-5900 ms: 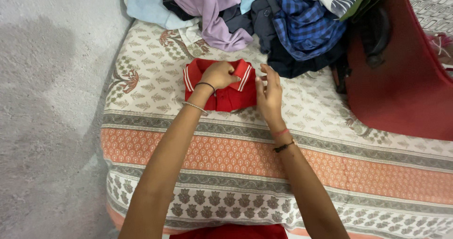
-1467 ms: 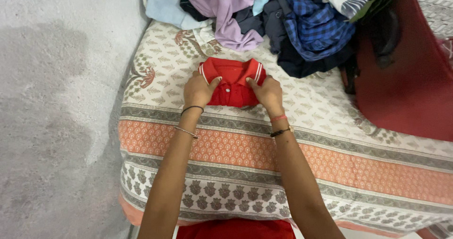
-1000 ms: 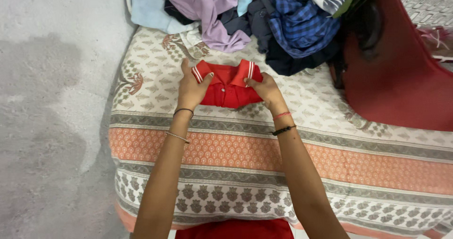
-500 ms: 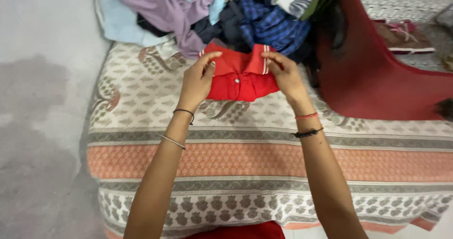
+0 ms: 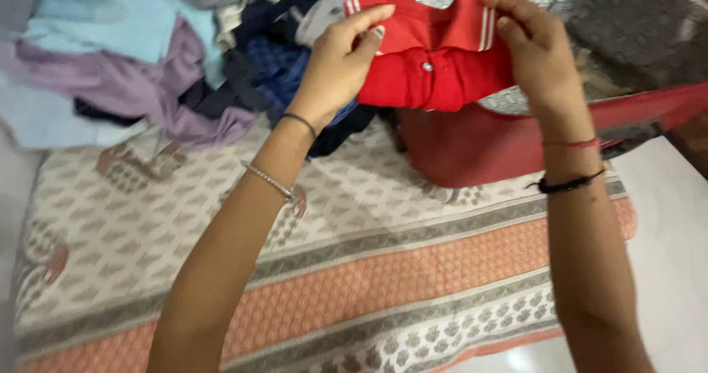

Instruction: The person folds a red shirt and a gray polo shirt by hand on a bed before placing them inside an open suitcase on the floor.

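Observation:
I hold a folded red polo shirt (image 5: 431, 67) with a white-striped collar up in the air, above the bed. My left hand (image 5: 341, 63) grips its left side near the collar. The shirt's right collar edge is pinched by my right hand (image 5: 537, 52). Both wrists wear thin bands. The shirt hangs over the far part of the bed, in front of a heap of clothes (image 5: 169, 56).
A mattress with a patterned sheet (image 5: 369, 270) in cream, orange and grey spreads below my arms. Lilac, light blue, dark and checked blue garments are piled at its back left. A dark red cloth (image 5: 472, 148) lies at the right. White floor (image 5: 671, 240) shows at the right.
Both hands have picked the folded red shirt up off the sheet and carried it up and to the right. My view has swung right along the bed.

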